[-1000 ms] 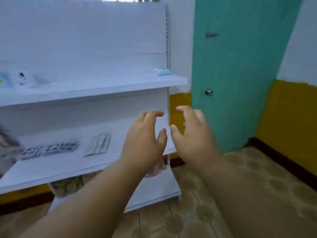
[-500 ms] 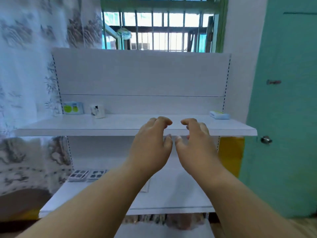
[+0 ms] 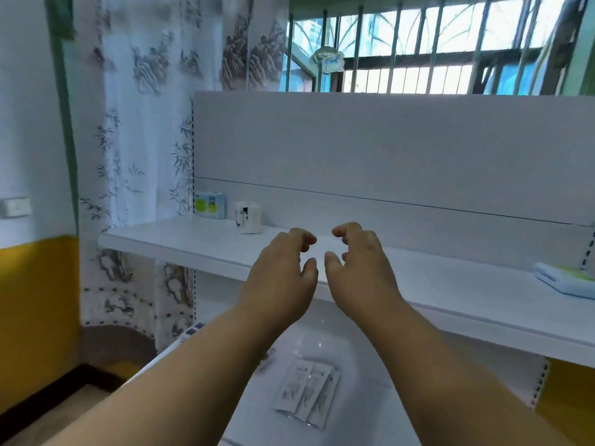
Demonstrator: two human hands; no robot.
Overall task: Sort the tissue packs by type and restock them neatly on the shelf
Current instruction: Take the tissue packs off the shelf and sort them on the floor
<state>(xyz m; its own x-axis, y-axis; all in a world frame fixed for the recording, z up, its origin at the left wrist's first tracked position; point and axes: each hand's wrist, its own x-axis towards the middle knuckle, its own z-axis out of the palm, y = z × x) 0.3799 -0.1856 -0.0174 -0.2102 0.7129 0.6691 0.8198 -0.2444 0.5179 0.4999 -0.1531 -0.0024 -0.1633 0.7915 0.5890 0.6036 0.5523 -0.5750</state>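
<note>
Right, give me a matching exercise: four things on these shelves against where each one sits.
Things:
1. blue pack with green circles
2. small white box
3. flat pale blue pack
4. white sachets

Places:
A. lower shelf, between the forearms
B. upper shelf, far left, against the back panel
C. upper shelf, far right
D. upper shelf, just right of the far-left pack

Pairs: 1-B, 2-D, 3-C, 4-A

A white shelf unit with tissue packs. On its upper board, at the far left against the back panel, a blue pack with yellow-green circles stands upright. Just right of it stands a small white pack. At the far right a pale blue pack lies flat. On the lower board, two slim white packs lie flat, side by side.
</note>
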